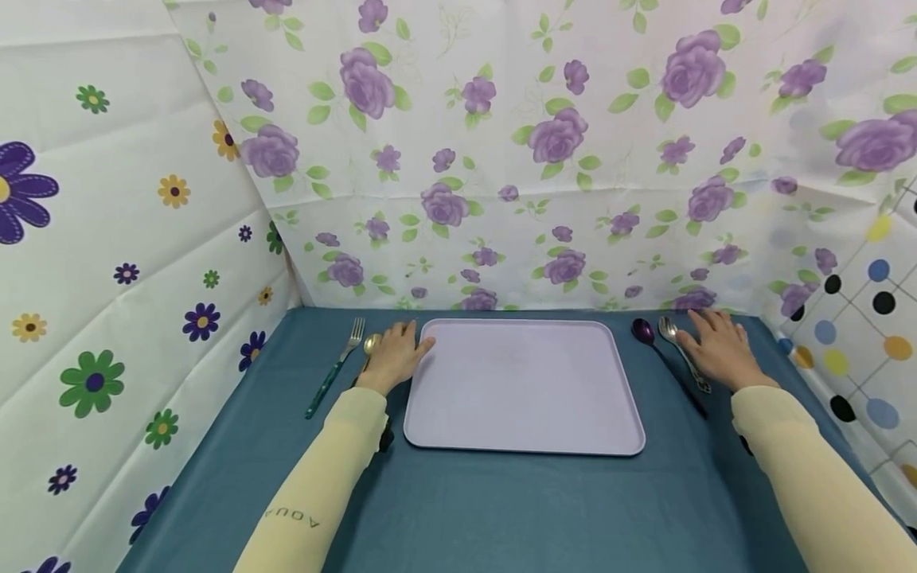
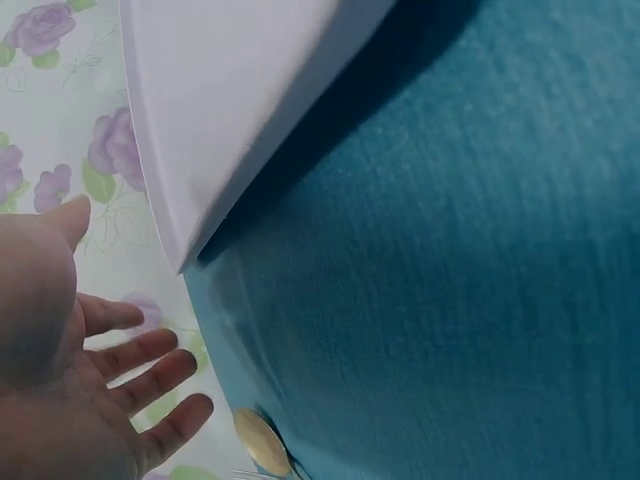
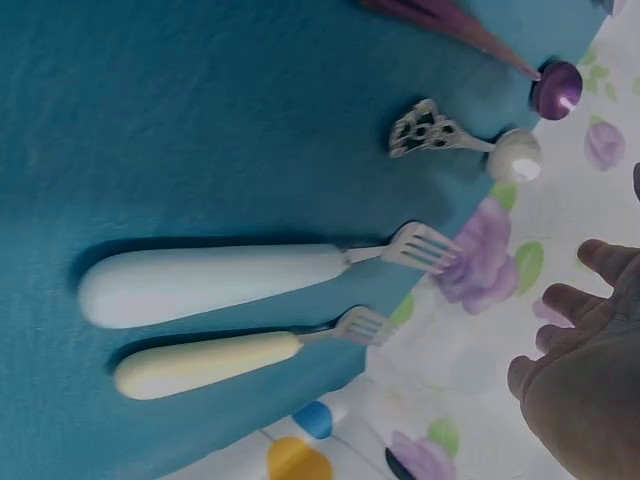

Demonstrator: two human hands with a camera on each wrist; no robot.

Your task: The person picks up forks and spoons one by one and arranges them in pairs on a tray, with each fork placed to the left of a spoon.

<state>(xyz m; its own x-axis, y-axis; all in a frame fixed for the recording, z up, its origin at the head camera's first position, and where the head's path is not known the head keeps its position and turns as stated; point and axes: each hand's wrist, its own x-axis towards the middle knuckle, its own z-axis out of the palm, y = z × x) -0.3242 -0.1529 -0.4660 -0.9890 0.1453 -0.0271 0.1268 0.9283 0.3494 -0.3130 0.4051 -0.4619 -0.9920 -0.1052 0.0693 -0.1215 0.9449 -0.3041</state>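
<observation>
My left hand (image 1: 396, 356) hovers by the left rim of a pale lilac tray (image 1: 523, 386), fingers spread, nothing in its grasp. It partly covers a gold spoon (image 1: 372, 344), whose bowl shows beside the fingers. Left of that lies a fork with a green handle (image 1: 335, 370). On the right side, my right hand (image 1: 719, 350) is spread and holds nothing, close to a silver spoon (image 1: 668, 328) with an openwork handle. A dark purple spoon (image 1: 642, 330) lies between it and the tray. The right wrist view also shows a white-handled fork (image 3: 215, 282) and a cream-handled fork (image 3: 210, 364), hidden by the right hand and arm in the head view.
A blue-green cloth (image 1: 530, 509) covers the table. Behind it hangs a sheet with purple roses (image 1: 444, 203). A flowered sheet (image 1: 143, 318) stands along the left, and a dotted sheet (image 1: 860, 350) along the right.
</observation>
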